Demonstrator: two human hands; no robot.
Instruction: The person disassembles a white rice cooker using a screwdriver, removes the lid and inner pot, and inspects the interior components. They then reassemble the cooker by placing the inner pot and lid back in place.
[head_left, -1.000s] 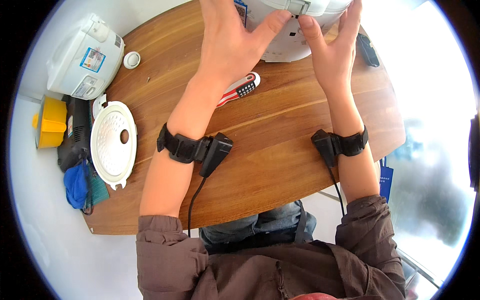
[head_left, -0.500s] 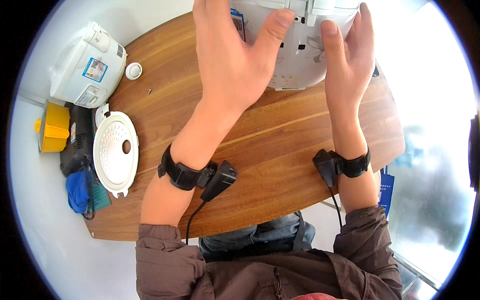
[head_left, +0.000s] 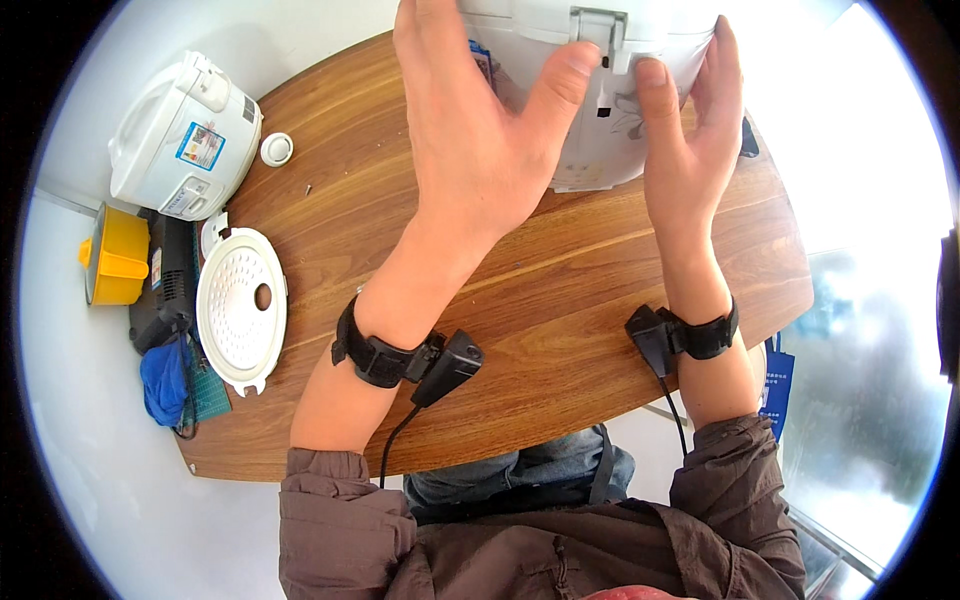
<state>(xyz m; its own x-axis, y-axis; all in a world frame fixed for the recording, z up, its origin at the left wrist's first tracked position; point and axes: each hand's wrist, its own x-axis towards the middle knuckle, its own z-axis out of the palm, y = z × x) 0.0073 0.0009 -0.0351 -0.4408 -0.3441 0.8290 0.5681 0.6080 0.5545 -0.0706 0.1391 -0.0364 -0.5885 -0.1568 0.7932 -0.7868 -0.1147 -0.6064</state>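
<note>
A white rice cooker with a flower print stands at the far side of the wooden table, its top cut off by the picture edge. Against its left side lies my left hand, thumb along the front beside a hinge-like notch. My right hand grips the other side, with its thumb pointing up the front and its fingers curled round the edge. Between the two thumbs show a grey-framed slot and small dark openings. A blue label on the cooker's left is mostly covered by my left hand.
A second white rice cooker stands at the left, with a small round white cap beside it. Nearer are a perforated white inner lid, a yellow container, a black device and a blue cloth item. A tiny screw-like piece lies on the table.
Between my hands the cooker has turned a little, so its front slot sits further left and the blue label shows less. The whole view has shifted slightly.
</note>
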